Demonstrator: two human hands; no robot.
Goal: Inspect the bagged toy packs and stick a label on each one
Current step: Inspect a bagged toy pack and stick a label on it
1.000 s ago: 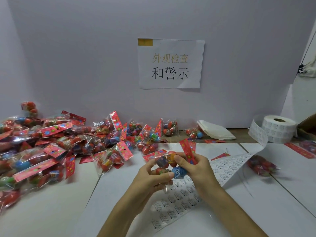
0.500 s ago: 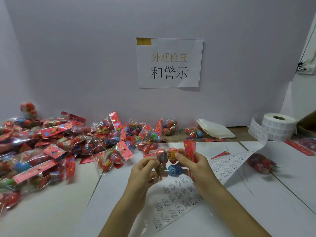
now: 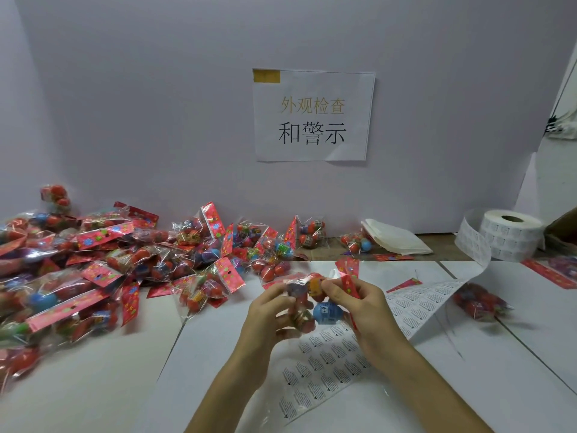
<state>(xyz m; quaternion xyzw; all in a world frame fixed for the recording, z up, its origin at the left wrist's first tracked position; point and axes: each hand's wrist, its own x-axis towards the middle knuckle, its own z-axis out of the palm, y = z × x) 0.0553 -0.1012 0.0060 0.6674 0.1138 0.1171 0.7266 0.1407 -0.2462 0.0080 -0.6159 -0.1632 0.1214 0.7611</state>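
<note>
A long white strip of small printed labels (image 3: 327, 364) trails across the white desk (image 3: 93, 395) straight towards the worker, apparently so the next label sits within easy reach. Just above it, both hands hold up one clear plastic toy pack with a red patterned header card (image 3: 315, 295). The left hand (image 3: 268, 310) curls its fingers round the bag's lower end, and the right hand (image 3: 359, 304) pinches it beside the header. Raised off the desk and held between the hands, the pack looks to be under inspection, with a blue egg-shaped toy (image 3: 326, 312) showing through the film. Whether it carries a label cannot be told, as glare, fingers and blur cover most of it, and the label print is too small to read.

One more bagged pack of red toys (image 3: 477, 304) lies alone to the right, perhaps already finished. The big heap of similar red-carded packs (image 3: 109, 260) at left, likely awaiting their turn, runs out of frame.

Farther back sit a folded stack of white sheets (image 3: 393, 239) and the white label roll (image 3: 505, 232) feeding the strip. A brown cardboard box (image 3: 565, 220) is cut off at the right edge. A printed paper sign (image 3: 312, 115) hangs on the pale wall behind
</note>
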